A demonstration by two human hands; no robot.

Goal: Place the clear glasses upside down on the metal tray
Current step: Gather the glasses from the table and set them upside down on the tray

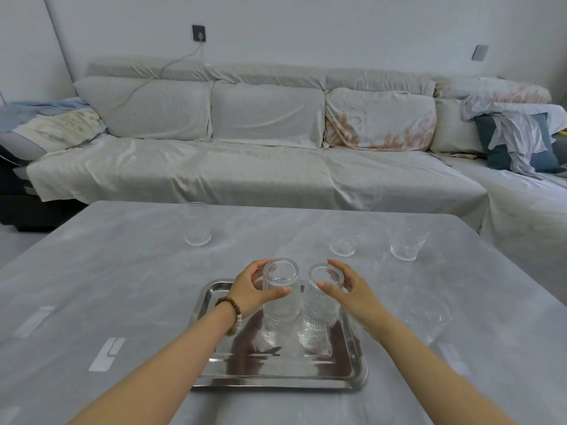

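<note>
A shiny metal tray point(276, 380) lies on the grey table in front of me. Two ribbed clear glasses stand side by side on its far half, both upside down with their thick bases on top. My left hand point(249, 290) wraps the left glass point(280, 306), thumb across its front and fingers behind. My right hand point(352, 291) holds the right glass point(320, 311) near its top in the same way. The two glasses nearly touch. Three more clear glasses stand on the table beyond the tray: one far left point(198, 223), one far middle point(343, 237) and one far right point(408, 239).
A low, wide clear glass point(425, 308) sits on the table right of the tray, close to my right forearm. White tape strips point(107, 354) mark the table at the left. A long covered sofa point(245, 167) runs behind the table.
</note>
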